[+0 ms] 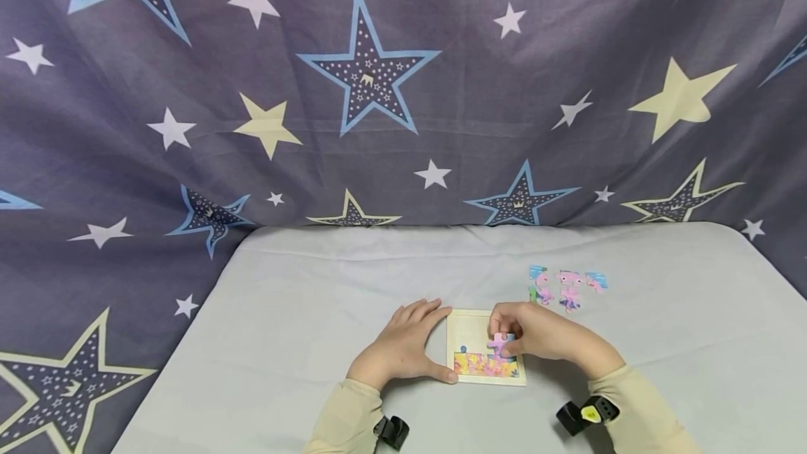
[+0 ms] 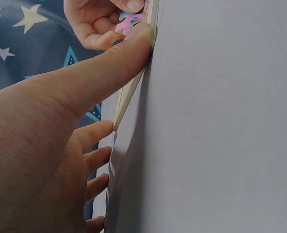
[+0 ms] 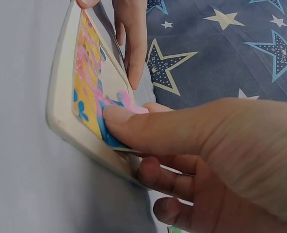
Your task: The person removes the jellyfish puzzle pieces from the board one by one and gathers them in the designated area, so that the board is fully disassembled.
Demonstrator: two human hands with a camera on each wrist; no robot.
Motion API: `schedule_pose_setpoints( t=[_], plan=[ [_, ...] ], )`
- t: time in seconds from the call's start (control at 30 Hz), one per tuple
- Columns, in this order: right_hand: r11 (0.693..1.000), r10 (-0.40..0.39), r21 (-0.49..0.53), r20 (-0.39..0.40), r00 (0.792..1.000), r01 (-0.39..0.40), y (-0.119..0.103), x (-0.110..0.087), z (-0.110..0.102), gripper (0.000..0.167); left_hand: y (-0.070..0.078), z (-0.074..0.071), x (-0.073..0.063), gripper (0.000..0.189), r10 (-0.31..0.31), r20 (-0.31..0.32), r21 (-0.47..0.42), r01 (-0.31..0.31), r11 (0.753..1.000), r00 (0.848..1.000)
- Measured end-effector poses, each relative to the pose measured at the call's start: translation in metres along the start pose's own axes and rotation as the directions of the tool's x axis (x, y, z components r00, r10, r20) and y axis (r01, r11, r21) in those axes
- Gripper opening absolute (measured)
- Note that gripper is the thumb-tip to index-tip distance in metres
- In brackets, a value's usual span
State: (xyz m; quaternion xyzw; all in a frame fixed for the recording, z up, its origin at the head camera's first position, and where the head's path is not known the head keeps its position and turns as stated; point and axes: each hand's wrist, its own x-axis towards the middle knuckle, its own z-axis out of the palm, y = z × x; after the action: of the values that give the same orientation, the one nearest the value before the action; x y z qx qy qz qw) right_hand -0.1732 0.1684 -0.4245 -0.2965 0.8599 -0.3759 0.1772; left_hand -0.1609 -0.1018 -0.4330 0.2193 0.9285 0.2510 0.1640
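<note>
A pale wooden puzzle tray (image 1: 469, 312) lies on the light cloth, with a yellow and pink strip of fitted jigsaw pieces (image 1: 480, 364) along its near side. My left hand (image 1: 403, 347) spans the tray's left side, its thumb at the near corner and its index finger at the far corner, fingers spread and fairly straight. Over the tray's right half, my right hand (image 1: 539, 331) pinches a pink and blue jigsaw piece (image 1: 499, 343) between thumb and fingers. In the right wrist view, that piece (image 3: 125, 100) sits against the edge of the fitted strip, partly hidden by the thumb.
Several loose jigsaw pieces (image 1: 570, 279) in pink and blue lie beyond the right hand, to the right of the tray. A light grey cloth (image 1: 302, 300) covers the surface. Behind it hangs a dark curtain (image 1: 403, 153) printed with stars.
</note>
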Motion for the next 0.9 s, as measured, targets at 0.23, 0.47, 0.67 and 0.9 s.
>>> schedule_pose_setpoints(
  t=[0.23, 0.47, 0.67, 0.9],
  plan=[
    [1.0, -0.018, 0.023, -0.011, 1.0, 0.019, -0.001, 0.0, -0.002, 0.021, 0.0, 0.0, 0.0, 0.106, 0.006, -0.002, 0.0, -0.006, 1.0, 1.0],
    [1.0, -0.012, 0.025, -0.005, 1.0, 0.012, -0.002, -0.002, -0.006, 0.021, -0.001, 0.0, 0.001, 0.106, 0.004, 0.001, 0.005, -0.004, 1.0, 1.0],
    [1.0, 0.002, 0.007, -0.024, 1.0, -0.001, 0.002, -0.004, -0.012, 0.02, 0.0, 0.0, 0.0, 0.106, 0.001, 0.001, -0.001, -0.001, 1.0, 1.0],
    [1.0, -0.01, 0.003, -0.068, 0.998, 0.01, 0.007, -0.009, -0.019, 0.021, 0.001, -0.001, -0.001, 0.106, 0.0, 0.0, -0.007, 0.0, 1.0, 1.0]
  ],
)
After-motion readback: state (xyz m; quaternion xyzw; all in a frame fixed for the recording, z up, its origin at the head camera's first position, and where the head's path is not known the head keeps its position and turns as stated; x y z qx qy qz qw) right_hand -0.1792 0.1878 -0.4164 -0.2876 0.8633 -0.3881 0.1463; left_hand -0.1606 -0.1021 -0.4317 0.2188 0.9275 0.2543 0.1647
